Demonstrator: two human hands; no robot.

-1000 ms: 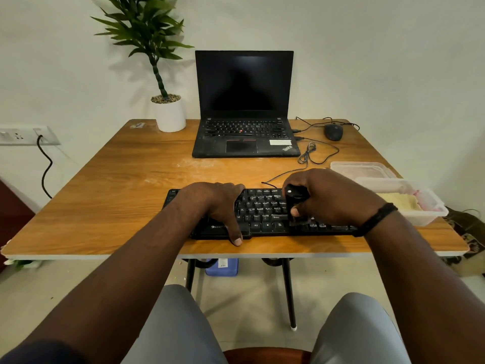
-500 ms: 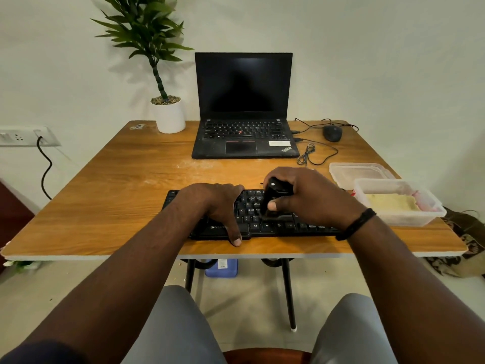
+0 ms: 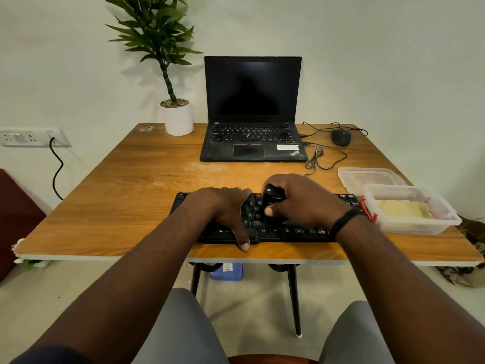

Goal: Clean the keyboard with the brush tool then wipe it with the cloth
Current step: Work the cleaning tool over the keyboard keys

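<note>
Two hands working: my left hand (image 3: 223,208) is pressing flat on the near keyboard (image 3: 288,231); my right hand (image 3: 301,200) is gripping the brush (image 3: 271,197), probably light and rigid, by its handle.

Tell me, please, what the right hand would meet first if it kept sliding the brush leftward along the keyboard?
Most likely the left hand, which rests on the keyboard just left of the brush that the right hand holds; only a few keys separate them.

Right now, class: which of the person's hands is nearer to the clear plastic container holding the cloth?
Right. The right hand works mid-keyboard, close to the container at the table's right edge; the left hand rests further left.
</note>
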